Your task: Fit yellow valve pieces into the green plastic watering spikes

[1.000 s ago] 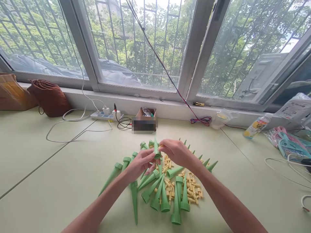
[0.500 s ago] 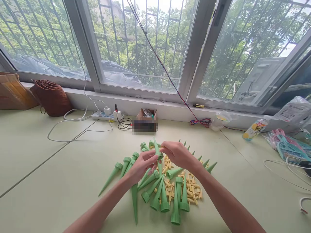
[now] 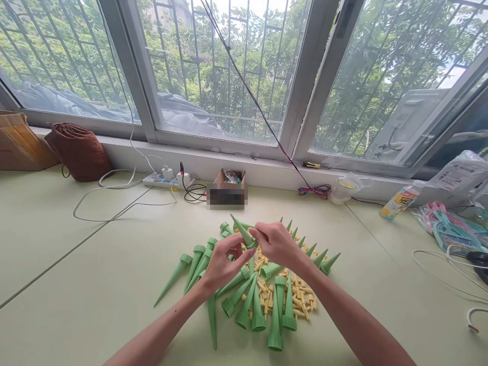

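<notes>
Two bare hands meet over a worktop (image 3: 95, 284) in the head camera's view, the left hand (image 3: 229, 259) gripping a tilted green spike (image 3: 241, 230) between thumb and fingers near its wide end, its tip pointing up and away. The right hand (image 3: 277, 241), fingers curled tight, grasps the same end from the other side; whether a small part is tucked inside that grip cannot be told. Just below the fingertips lie yellow plastic pieces (image 3: 303, 297) and loose green cones (image 3: 275, 325). Capped spikes (image 3: 173, 279) fan out left of the fingers, and pointed ones (image 3: 320, 258) line up to their right. Beyond the fingers sit a small box (image 3: 227, 201) and a power strip (image 3: 162, 181); well to their right leans a bottle (image 3: 400, 201).
</notes>
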